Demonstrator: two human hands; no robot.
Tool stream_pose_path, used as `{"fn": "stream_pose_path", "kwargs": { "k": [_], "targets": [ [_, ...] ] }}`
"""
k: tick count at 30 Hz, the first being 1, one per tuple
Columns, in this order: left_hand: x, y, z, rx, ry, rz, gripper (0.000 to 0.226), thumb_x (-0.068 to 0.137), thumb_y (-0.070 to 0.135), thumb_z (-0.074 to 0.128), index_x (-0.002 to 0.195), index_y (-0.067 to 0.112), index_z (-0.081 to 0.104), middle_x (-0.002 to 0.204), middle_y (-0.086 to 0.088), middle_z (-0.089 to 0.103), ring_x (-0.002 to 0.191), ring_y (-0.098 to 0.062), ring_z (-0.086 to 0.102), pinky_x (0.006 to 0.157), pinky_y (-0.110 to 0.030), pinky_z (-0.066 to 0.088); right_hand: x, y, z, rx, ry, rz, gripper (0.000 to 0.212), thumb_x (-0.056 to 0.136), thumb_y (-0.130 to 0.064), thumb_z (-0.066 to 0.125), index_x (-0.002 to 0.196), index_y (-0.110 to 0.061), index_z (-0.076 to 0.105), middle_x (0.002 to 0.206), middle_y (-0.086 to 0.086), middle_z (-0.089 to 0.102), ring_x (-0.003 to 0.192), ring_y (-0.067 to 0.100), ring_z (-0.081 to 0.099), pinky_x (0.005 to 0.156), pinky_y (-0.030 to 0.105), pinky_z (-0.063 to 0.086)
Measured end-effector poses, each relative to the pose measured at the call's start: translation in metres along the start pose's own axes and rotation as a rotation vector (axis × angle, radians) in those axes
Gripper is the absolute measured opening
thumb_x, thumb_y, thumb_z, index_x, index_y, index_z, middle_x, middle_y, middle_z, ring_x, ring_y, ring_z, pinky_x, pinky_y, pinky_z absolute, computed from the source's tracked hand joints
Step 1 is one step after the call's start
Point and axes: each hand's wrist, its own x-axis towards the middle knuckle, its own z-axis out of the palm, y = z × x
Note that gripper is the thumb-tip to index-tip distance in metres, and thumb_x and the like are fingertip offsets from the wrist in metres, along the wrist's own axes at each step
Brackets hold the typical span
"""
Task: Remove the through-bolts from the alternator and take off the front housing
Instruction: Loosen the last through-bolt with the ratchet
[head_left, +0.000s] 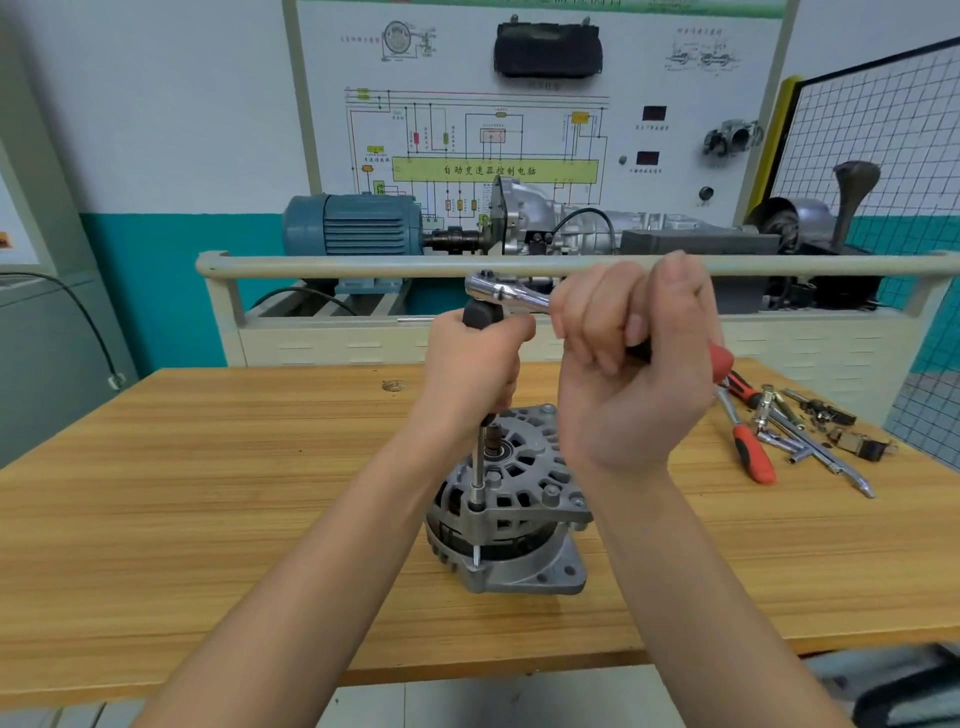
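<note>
A grey alternator (511, 512) stands on end on the wooden table (208, 493), its slotted front housing facing up. A long extension bar (477, 467) runs straight down to a socket on a through-bolt (476, 555) at the housing's near left edge. My left hand (475, 369) grips the black upper part of that bar. A chrome ratchet (506, 291) sits on top of the bar, its handle pointing right. My right hand (631, 358) grips the ratchet's red-and-black handle, above and right of the alternator.
Loose tools lie on the table's right: a red-handled driver (753, 452), chrome sockets and extensions (810, 441), small dark parts (852, 441). Behind the table stands a training rig with a rail (363, 265), a blue motor (353, 223) and a gearbox.
</note>
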Motion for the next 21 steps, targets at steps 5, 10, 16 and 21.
{"fn": "stream_pose_path", "kwargs": {
  "k": [5, 10, 16, 21],
  "targets": [
    [0.001, -0.002, -0.002, -0.002, 0.033, 0.019, 0.045, 0.085, 0.000, 0.054, 0.053, 0.019, 0.029, 0.040, 0.005, 0.023, 0.034, -0.012, 0.016, 0.039, -0.016, 0.017, 0.010, 0.003, -0.006, 0.126, 0.030, 0.113, 0.044, 0.091, -0.008, 0.033, 0.049, -0.015, 0.041, 0.038, -0.006, 0.033, 0.038, 0.011, 0.026, 0.047, 0.028, 0.027],
    [0.002, -0.001, -0.013, -0.062, -0.166, 0.018, 0.041, 0.081, -0.001, 0.060, 0.054, 0.016, 0.035, 0.042, 0.002, 0.026, 0.037, -0.014, 0.020, 0.040, -0.020, 0.019, 0.032, 0.013, -0.032, 0.480, 0.201, 0.435, 0.043, 0.088, -0.015, 0.040, 0.044, -0.015, 0.040, 0.035, -0.005, 0.029, 0.035, 0.011, 0.023, 0.042, 0.023, 0.027],
    [0.007, 0.007, -0.020, -0.131, -0.528, -0.176, 0.039, 0.077, 0.017, 0.056, 0.043, 0.018, 0.036, 0.034, 0.006, 0.025, 0.028, -0.006, 0.018, 0.037, -0.021, 0.012, 0.045, 0.034, -0.044, 0.797, 0.427, 0.635, 0.045, 0.088, -0.015, 0.042, 0.043, -0.015, 0.033, 0.034, -0.005, 0.026, 0.030, 0.011, 0.025, 0.038, 0.020, 0.026],
    [0.005, 0.001, -0.019, -0.100, -0.360, -0.131, 0.054, 0.089, 0.009, 0.048, 0.040, 0.022, 0.030, 0.034, 0.008, 0.021, 0.028, -0.007, 0.014, 0.036, -0.015, 0.013, 0.035, 0.019, -0.031, 0.568, 0.330, 0.478, 0.045, 0.089, -0.015, 0.041, 0.045, -0.016, 0.038, 0.035, -0.005, 0.028, 0.034, 0.010, 0.026, 0.041, 0.023, 0.026]
  ]
}}
